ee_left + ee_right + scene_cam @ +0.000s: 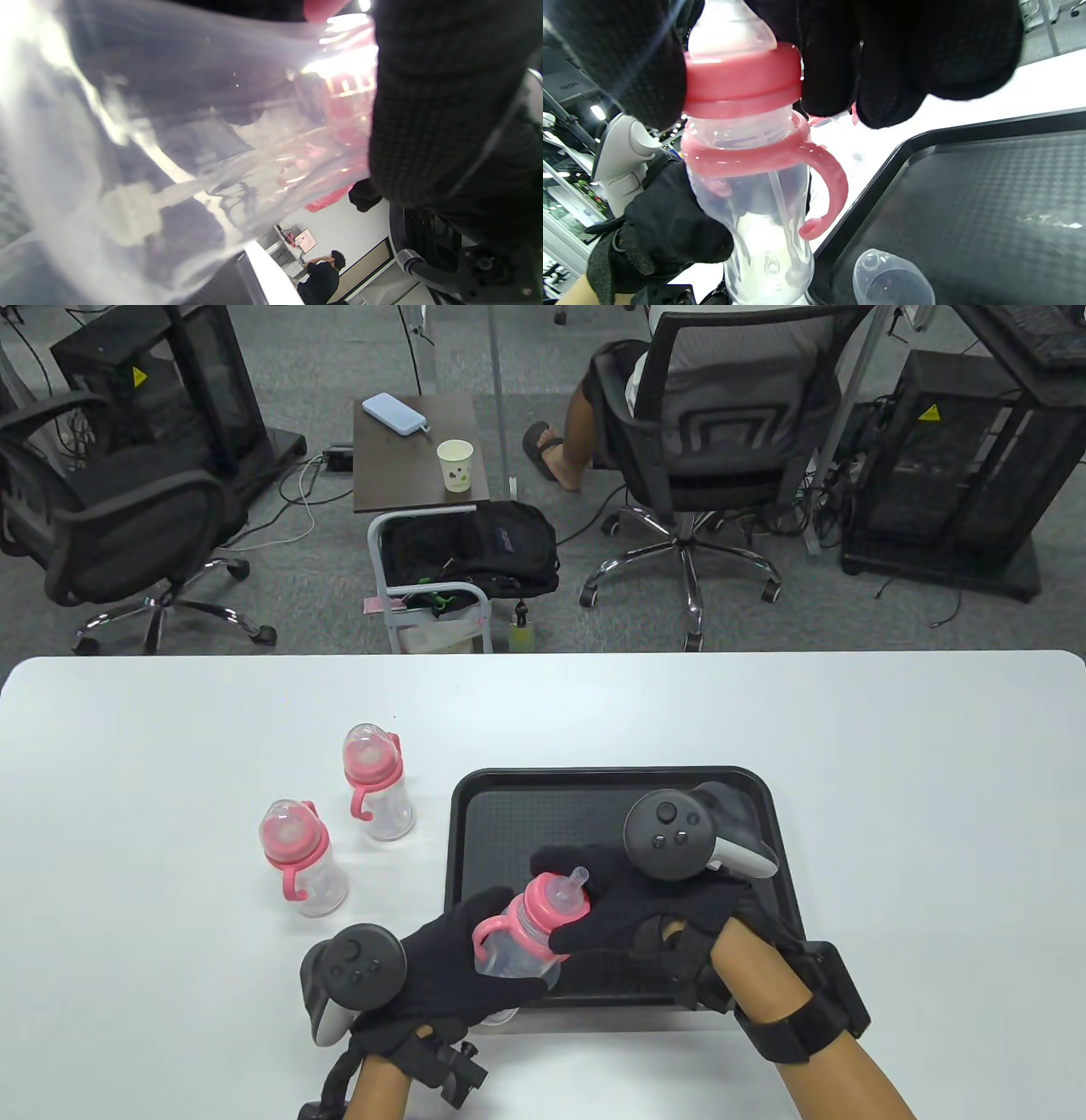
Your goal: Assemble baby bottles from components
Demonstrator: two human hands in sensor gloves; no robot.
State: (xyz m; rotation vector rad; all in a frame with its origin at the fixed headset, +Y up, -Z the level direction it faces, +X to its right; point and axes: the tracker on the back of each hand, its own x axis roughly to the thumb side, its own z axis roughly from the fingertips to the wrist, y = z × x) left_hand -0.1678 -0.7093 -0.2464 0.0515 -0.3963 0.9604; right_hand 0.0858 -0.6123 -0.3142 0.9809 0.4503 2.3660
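Observation:
My left hand (462, 954) grips the clear body of a baby bottle (517, 946) above the front left corner of the black tray (509, 789). My right hand (628, 916) grips its pink collar (556, 903), with the teat sticking out above. In the right wrist view the collar (742, 80) sits on the bottle neck above the pink handle ring (780, 161), and a straw hangs inside. A clear dome cap (893, 279) lies on the tray (967, 190). The left wrist view is filled by the bottle body (169, 148).
Two assembled capped bottles stand on the white table left of the tray, one nearer (299, 857) and one farther back (377, 780). Office chairs and a small cart stand beyond the table's far edge.

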